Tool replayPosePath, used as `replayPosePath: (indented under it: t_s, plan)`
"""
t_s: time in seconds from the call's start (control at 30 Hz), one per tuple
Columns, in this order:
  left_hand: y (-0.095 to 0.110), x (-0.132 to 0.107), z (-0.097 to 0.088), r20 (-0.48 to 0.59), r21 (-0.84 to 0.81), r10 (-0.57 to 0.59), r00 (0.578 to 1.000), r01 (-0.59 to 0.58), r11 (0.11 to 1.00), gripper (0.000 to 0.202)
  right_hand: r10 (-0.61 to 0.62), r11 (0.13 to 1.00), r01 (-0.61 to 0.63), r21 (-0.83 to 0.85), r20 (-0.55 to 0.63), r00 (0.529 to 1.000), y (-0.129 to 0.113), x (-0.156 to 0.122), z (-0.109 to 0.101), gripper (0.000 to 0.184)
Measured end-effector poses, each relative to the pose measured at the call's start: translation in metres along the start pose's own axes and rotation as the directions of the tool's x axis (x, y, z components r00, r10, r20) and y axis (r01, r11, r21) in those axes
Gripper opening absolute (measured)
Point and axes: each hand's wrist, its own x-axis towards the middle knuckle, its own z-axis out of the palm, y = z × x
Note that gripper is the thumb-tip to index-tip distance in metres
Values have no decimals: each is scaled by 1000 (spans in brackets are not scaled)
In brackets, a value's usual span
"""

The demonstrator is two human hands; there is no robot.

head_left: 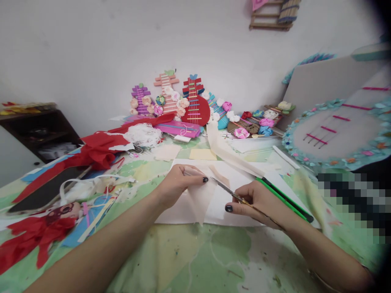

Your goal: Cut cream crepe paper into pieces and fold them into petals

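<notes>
My left hand (180,183) pinches a thin, pale cream piece of crepe paper (200,199) that hangs down over a white board (180,213). In my right hand (255,199) is a pair of scissors (227,189), its blades pointing left toward the crepe paper. The blade tips are close to my left thumb. A small beige strip (220,175) lies on the board behind the blades. Beside my right hand rests a green and black utility knife (285,199), near the end of a long cream strip (227,152).
Lute-shaped crafts, among them a red one (195,110), lean against the wall. Red cloth (100,146), white thread (143,134), a dark phone (49,189) and a doll (65,213) lie at left. A flower-edged lute-shaped panel (336,134) stands at right, near a blurred-out patch.
</notes>
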Motion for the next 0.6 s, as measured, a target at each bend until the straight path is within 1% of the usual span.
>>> replayPosePath:
  t_s: [0.17, 0.4, 0.5, 0.6]
  plan:
    - [0, 0, 0, -6, 2, -8, 1000, 8, 1000, 14, 1, 1000, -1, 3, -10, 1000, -1, 0, 0, 44]
    - [1, 1, 1, 7, -13, -13, 1000, 13, 1000, 10, -28, 999, 30, 22, -65, 997, 1, 0, 0, 41]
    - [3, -1, 2, 51, 11, -32, 998, 32, 999, 9, -56, 998, 57, 14, -76, 996, 2, 0, -1, 37]
    - [1, -2, 3, 131, 50, -58, 990, 52, 997, 10, -77, 997, 76, -24, -39, 996, 0, -1, 1, 31]
